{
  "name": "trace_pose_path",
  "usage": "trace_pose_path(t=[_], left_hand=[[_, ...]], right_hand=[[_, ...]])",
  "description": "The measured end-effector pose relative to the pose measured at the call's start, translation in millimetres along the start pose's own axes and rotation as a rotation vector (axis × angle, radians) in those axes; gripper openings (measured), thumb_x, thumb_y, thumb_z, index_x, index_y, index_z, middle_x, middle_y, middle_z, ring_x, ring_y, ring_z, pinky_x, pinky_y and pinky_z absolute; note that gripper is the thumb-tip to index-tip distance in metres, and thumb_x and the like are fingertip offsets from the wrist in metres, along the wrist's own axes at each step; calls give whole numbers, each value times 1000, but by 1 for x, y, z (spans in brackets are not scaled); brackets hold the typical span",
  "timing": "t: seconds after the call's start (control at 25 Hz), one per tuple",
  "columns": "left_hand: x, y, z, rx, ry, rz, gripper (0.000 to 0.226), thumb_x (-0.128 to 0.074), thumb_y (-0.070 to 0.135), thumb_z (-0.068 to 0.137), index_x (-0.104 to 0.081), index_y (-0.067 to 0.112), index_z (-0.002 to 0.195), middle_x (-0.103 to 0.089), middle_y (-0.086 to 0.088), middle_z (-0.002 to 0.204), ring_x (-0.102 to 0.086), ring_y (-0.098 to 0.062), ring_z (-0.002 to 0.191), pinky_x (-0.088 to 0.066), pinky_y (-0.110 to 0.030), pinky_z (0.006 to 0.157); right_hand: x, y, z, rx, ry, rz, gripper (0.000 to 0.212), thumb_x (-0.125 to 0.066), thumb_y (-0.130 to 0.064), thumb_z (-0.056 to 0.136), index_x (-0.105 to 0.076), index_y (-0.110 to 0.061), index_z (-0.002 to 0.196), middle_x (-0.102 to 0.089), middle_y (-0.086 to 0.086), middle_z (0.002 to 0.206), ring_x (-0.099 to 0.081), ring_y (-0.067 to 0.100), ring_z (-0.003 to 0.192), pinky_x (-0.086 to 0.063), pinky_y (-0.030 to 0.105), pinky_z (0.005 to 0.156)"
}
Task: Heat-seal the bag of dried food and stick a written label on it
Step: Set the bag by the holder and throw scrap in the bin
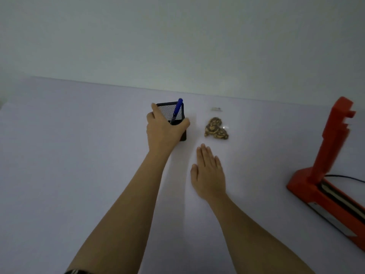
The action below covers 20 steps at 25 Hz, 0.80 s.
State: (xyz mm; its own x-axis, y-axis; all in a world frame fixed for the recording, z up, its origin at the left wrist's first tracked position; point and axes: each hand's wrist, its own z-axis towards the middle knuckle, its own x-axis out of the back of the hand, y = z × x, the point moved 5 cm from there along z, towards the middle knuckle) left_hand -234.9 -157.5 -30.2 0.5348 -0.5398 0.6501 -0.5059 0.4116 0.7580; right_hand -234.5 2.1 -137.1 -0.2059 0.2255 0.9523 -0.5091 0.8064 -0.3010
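Observation:
A clear bag of brown dried food (216, 128) lies flat on the white table (79, 155), right of centre. My left hand (163, 128) wraps around a black mesh pen holder (173, 111), which has a blue pen (177, 110) standing in it. My right hand (209, 174) rests flat on the table with fingers together, just short of the bag and not touching it. An orange heat sealer (327, 169) stands at the right edge with its arm raised.
A small pale strip, perhaps a label (216, 109), lies behind the bag near the table's far edge. A black cord (345, 177) runs from the sealer to the right. A plain wall rises behind the table.

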Motion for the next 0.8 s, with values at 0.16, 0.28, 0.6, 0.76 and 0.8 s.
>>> trace_pose_path(t=[0.16,0.28,0.6,0.76,0.8], left_hand=[[-43,38,61,-43,-85,30,104,-69,48,73,-10,3,147,-38,-18,135,-46,-33,118,-44,-37,88],[-65,50,89,-67,-119,88,104,-68,48,73,-9,2,146,-36,-19,137,-44,-36,120,-44,-41,89],[-86,60,122,-69,-138,167,113,-64,58,74,2,2,148,-27,-19,145,-38,-37,127,-43,-44,95],[-78,67,115,-57,-127,219,121,-55,76,68,9,10,148,-5,-16,157,-20,-43,138,-26,-55,108],[-72,67,107,-72,-95,181,117,-52,75,71,7,11,148,-1,-15,158,-14,-42,140,-21,-55,111]], right_hand=[[0,4,1,-3,-12,23,62,-12,-37,90,-6,-15,148,-4,-1,158,2,12,145,3,31,116],[0,5,2,-6,8,27,62,-13,-37,90,-9,-15,148,-7,-2,158,1,12,145,-3,36,119],[-4,7,2,-10,63,11,59,-22,-37,92,-15,-16,147,-14,-2,156,-5,11,144,-4,32,118],[-1,7,3,-18,59,-17,59,-24,-35,91,-20,-13,146,-20,1,155,-12,14,143,-12,40,116],[-1,6,4,-12,45,-14,60,-23,-35,91,-19,-13,146,-19,1,155,-10,14,144,-12,39,117]])
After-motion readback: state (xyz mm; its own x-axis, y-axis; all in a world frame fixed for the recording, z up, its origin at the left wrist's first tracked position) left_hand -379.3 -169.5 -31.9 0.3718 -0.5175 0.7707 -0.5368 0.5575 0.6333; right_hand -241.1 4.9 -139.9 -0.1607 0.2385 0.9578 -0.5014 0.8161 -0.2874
